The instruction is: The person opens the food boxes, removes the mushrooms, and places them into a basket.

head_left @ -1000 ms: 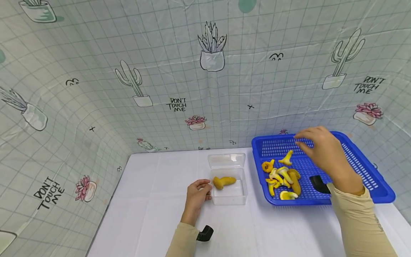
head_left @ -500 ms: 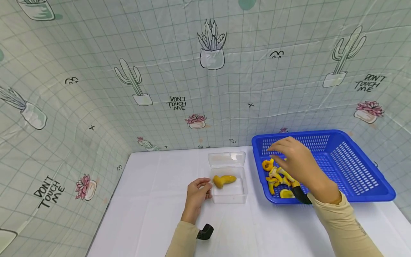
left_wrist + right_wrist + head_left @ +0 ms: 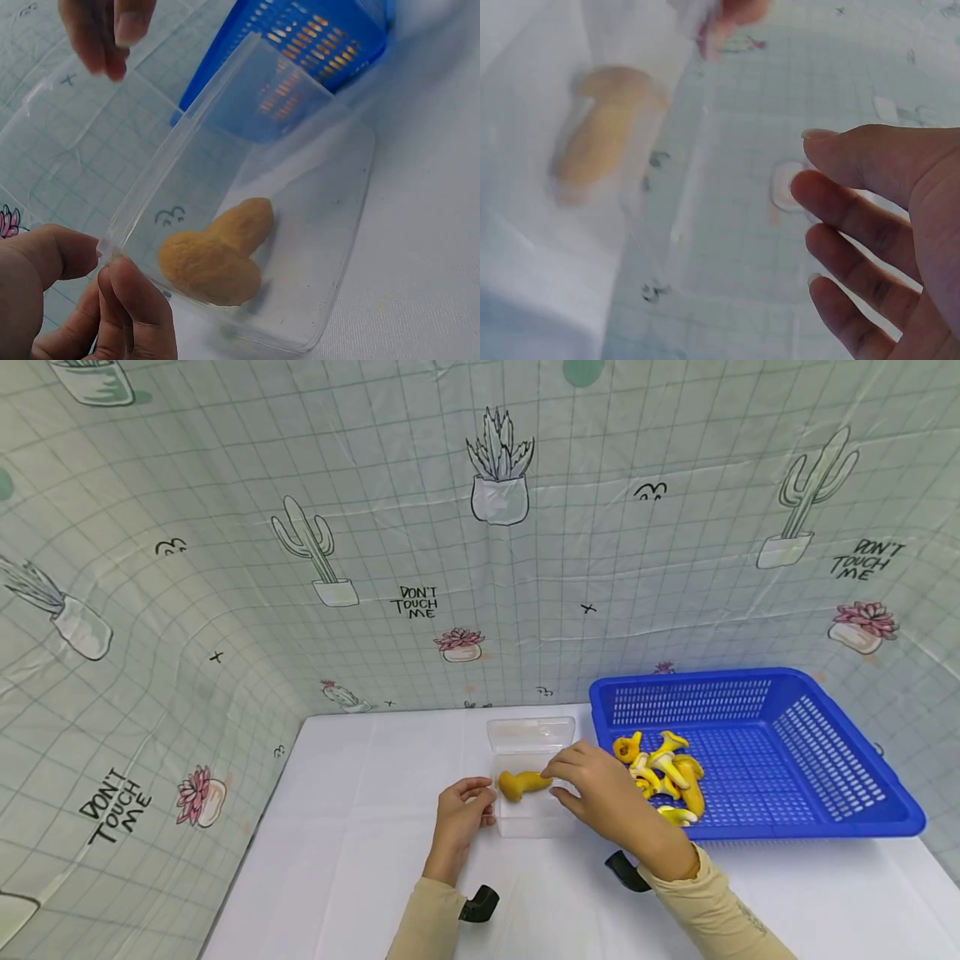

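Note:
A clear plastic box stands on the white table, its hinged lid tipped back. One yellow mushroom lies inside on the box floor. My left hand pinches the box's left rim between thumb and fingers, plainest in the left wrist view. Over the box's right side hovers my right hand, fingers apart and holding nothing. In the right wrist view, its fingertips are clear of the blurred mushroom. Several more yellow mushrooms lie heaped in the blue basket's left end.
The blue perforated basket stands right of the box, close beside it. A patterned cloth wall rises behind and left of the table. Each wrist wears a black mount.
My right hand has moved left from above the basket to over the box. A mushroom at the basket's back now lies closer to the heap. My left hand has stayed put.

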Available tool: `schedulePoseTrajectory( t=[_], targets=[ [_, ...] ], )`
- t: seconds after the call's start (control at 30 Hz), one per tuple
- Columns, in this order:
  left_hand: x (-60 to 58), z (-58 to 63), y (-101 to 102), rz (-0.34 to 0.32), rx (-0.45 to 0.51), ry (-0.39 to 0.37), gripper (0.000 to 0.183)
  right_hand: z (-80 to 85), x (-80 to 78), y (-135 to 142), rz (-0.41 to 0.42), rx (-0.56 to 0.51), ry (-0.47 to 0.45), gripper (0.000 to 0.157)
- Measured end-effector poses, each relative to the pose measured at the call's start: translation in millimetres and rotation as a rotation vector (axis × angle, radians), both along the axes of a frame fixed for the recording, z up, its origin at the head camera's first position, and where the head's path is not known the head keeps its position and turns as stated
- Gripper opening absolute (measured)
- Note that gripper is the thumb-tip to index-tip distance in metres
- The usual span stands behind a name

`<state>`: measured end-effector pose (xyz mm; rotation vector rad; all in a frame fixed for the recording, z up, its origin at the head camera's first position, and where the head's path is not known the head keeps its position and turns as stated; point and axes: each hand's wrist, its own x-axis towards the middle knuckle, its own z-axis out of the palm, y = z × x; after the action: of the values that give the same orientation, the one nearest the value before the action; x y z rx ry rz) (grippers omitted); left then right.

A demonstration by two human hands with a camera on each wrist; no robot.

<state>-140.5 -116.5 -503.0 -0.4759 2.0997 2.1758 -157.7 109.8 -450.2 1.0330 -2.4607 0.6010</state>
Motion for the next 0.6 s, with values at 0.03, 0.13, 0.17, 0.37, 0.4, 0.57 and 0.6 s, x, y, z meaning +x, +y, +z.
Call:
schedulePoseTrajectory(
  t=[0.03, 0.13, 0.17, 0.37, 0.4, 0.57, 0.6],
  targets=[
    [0.2, 0.1, 0, 0.001, -0.001, 0.000, 0.028, -3.2, 0.2, -4, -0.002, -0.006, 0.004, 0.025],
    [0.6, -0.1, 0, 0.001, -0.001, 0.002, 0.028, -10.8, -2.1, -13, 0.000, -0.013, 0.002, 0.026],
    [0.6, -0.2, 0, 0.001, -0.001, 0.003, 0.028, -12.7, -3.5, -16, 0.002, -0.016, 0.001, 0.026],
    [0.7, -0.9, -1, -0.002, 0.006, 0.006, 0.028, -21.1, -12.1, -30, -0.004, 0.019, -0.011, 0.027],
    [0.8, -0.8, -1, -0.005, 0.007, 0.007, 0.028, -22.2, -13.2, -32, -0.011, 0.033, -0.011, 0.027],
    [0.7, -0.3, 0, -0.009, 0.015, 0.015, 0.029, -26.3, -18.3, -39, -0.036, 0.078, -0.014, 0.028],
    [0.6, -0.2, 0, -0.008, 0.017, 0.016, 0.029, -27.0, -19.2, -41, -0.037, 0.083, -0.017, 0.028]
  ],
)
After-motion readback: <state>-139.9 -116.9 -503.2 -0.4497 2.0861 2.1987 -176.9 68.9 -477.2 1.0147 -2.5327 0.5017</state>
